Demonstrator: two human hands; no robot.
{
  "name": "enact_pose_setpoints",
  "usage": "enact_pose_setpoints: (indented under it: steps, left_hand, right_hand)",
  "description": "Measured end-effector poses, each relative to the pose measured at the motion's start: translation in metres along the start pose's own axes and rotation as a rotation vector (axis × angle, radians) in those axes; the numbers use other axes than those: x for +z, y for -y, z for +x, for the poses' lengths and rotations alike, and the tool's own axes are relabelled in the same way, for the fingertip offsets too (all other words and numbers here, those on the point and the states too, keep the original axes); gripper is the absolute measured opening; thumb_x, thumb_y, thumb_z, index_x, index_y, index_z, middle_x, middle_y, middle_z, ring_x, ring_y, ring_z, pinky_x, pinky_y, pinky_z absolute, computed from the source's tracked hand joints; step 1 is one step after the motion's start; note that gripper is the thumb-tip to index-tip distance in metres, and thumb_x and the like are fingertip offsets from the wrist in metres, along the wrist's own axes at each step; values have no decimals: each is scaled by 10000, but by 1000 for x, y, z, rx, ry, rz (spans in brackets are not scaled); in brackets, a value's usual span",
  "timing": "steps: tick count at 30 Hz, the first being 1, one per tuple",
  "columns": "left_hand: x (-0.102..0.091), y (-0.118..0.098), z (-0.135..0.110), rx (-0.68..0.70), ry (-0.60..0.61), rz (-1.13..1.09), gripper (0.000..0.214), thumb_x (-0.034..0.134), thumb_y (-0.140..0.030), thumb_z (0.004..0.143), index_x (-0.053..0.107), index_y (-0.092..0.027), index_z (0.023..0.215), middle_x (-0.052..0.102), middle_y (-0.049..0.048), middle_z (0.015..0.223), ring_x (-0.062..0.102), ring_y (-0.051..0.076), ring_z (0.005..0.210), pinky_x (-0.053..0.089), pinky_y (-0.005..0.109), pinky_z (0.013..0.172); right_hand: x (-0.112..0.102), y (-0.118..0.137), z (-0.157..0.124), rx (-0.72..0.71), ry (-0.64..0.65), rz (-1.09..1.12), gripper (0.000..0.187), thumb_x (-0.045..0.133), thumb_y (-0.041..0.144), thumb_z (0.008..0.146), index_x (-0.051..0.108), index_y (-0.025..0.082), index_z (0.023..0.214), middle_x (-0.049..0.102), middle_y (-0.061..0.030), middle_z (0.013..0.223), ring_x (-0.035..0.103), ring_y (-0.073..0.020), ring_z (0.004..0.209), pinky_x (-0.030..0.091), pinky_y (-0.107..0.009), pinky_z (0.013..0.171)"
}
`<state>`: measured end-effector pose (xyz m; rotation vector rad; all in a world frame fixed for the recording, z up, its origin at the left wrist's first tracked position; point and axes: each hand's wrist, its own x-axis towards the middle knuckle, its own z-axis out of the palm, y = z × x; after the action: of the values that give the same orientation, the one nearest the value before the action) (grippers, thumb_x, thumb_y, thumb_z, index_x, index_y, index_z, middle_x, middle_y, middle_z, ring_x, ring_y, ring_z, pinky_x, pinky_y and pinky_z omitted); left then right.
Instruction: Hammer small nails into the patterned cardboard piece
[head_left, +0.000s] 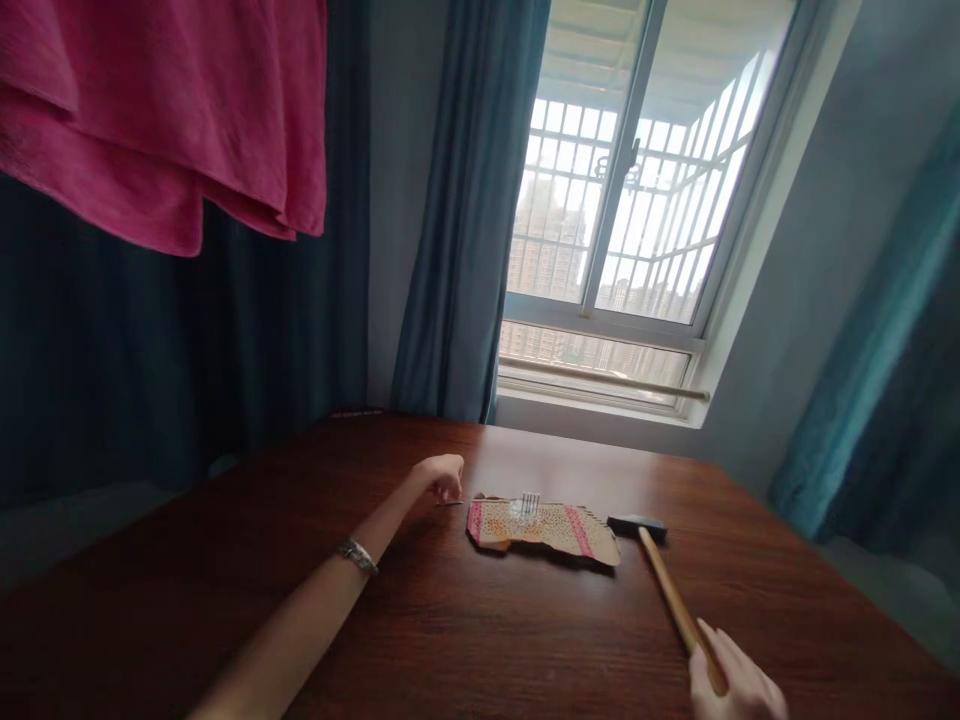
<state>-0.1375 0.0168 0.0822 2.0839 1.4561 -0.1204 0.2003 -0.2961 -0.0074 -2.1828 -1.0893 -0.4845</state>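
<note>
My left hand (pixel 441 476) is closed, fingers pointing down at the tabletop left of a flat piece of cardboard. At its fingertips lies a thin, light sliver that looks like a nail (pixel 452 503). Several thin nails (pixel 530 504) stand upright in a row on the cardboard (pixel 555 527), which has dotted print, pink bands and a ragged edge. On the right, my right hand (pixel 739 682) is wrapped round the lower end of a hammer's wooden handle. The hammer (pixel 670 585) rests with its black head on the table, just right of the cardboard.
All this lies on a dark brown wooden table (pixel 450 640). Behind it are a barred window (pixel 615 250) and blue curtains (pixel 465 220). A pink cloth (pixel 165 120) hangs at the upper left.
</note>
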Motion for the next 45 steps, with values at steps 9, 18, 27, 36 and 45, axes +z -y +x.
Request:
enact_pose_setpoints:
  steps: [9, 18, 27, 36, 45]
  left_hand:
    - [15, -16, -1, -138, -161, 46, 159, 643, -183, 534, 538, -122, 431, 517, 35, 363, 546, 172, 424, 445, 294, 541]
    - [8, -2, 4, -8, -122, -4, 64, 602, -102, 461, 547, -119, 488, 501, 11, 368, 537, 169, 444, 429, 266, 478]
    - [14, -3, 10, 122, -82, 96, 61, 536, -87, 435, 553, -141, 457, 510, 0, 406, 514, 150, 453, 410, 248, 481]
    - [16, 2, 14, 181, -123, 144, 67, 555, -92, 422, 564, -147, 457, 523, -9, 426, 506, 135, 467, 379, 216, 469]
    - [-5, -17, 0, 432, -332, -506, 174, 537, -269, 666, 547, -118, 751, 602, 22, 578, 565, 127, 488, 398, 193, 411]
  right_hand:
    - [-16, 126, 87, -305, 121, 172, 335, 381, 228, 814, 627, 157, 1030, 645, -92, 1011, 562, -199, 947, 385, -272, 848]
    - [43, 164, 114, -325, 321, 128, 292, 404, 229, 832, 639, 214, 1005, 664, -74, 958, 602, -180, 895, 412, -247, 739]
    - [74, 140, 103, -327, 421, 88, 276, 432, 246, 825, 640, 237, 1006, 682, -49, 927, 614, -176, 896, 418, -247, 746]
    - [73, 142, 101, -317, 432, 99, 272, 447, 276, 821, 651, 229, 995, 685, -57, 918, 612, -177, 894, 414, -241, 740]
    - [71, 149, 99, -154, 355, 653, 258, 484, 270, 734, 695, 184, 856, 676, -50, 736, 601, -173, 714, 448, -266, 679]
